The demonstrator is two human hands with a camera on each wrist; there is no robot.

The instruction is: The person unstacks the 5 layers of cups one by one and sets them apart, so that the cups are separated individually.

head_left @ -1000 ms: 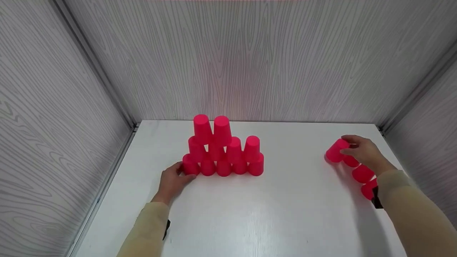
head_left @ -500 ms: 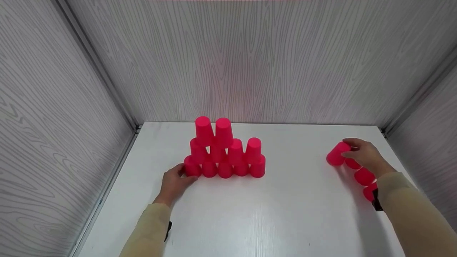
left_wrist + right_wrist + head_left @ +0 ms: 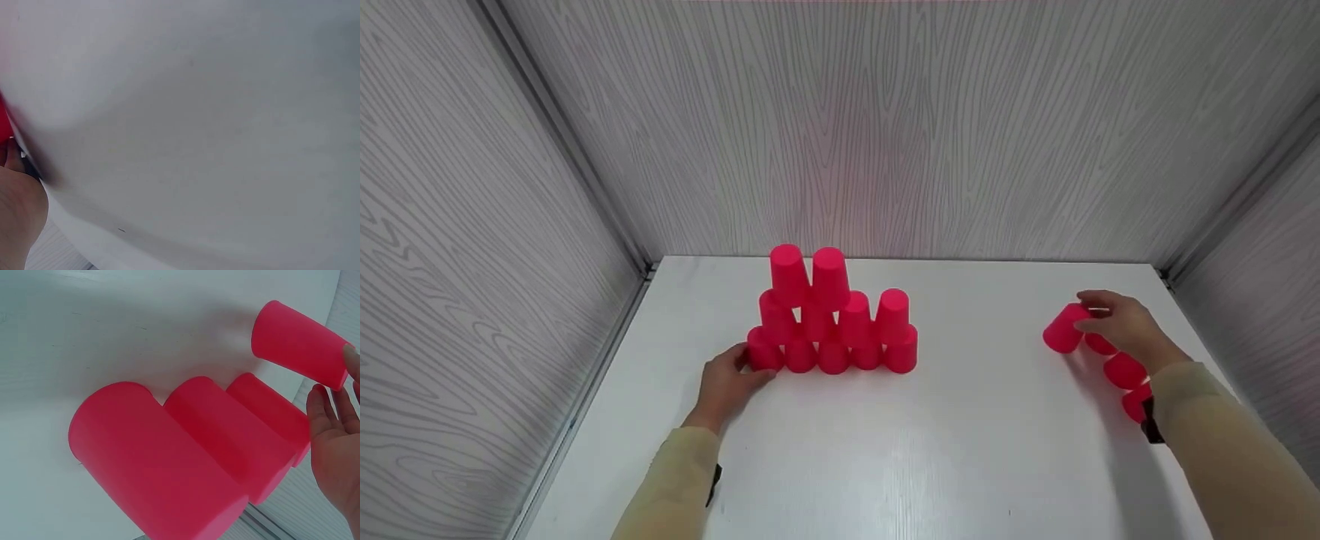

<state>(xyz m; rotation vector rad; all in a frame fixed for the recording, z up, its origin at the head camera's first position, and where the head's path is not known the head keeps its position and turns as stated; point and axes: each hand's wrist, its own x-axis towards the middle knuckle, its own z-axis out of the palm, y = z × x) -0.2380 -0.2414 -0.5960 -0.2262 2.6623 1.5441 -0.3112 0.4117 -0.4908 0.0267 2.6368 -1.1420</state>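
Red plastic cups stand upside down in a stepped stack (image 3: 833, 356), with a bottom row of several, a second row above it and two cups (image 3: 830, 279) on top at the left. My left hand (image 3: 726, 386) holds the leftmost bottom cup (image 3: 766, 349), thumb at its front and fingers behind; the left wrist view catches only a red edge (image 3: 4, 124). At the right, my right hand (image 3: 1129, 326) pinches a tilted cup (image 3: 1063, 328) near its narrow end, its wide rim leaning down towards the table. Three more cups (image 3: 154, 461) line up beside that hand, partly hidden by the arm in the head view.
All the cups are on a white table (image 3: 885, 450). Grey wood-grain panels enclose it at the back (image 3: 855, 135), the left and the right. The right forearm's sleeve (image 3: 1222, 435) passes close by the row of cups.
The cup in my right hand has shifted slightly nearer and to the left within the last half second. My left hand stays at the same cup, and the stack is unchanged.
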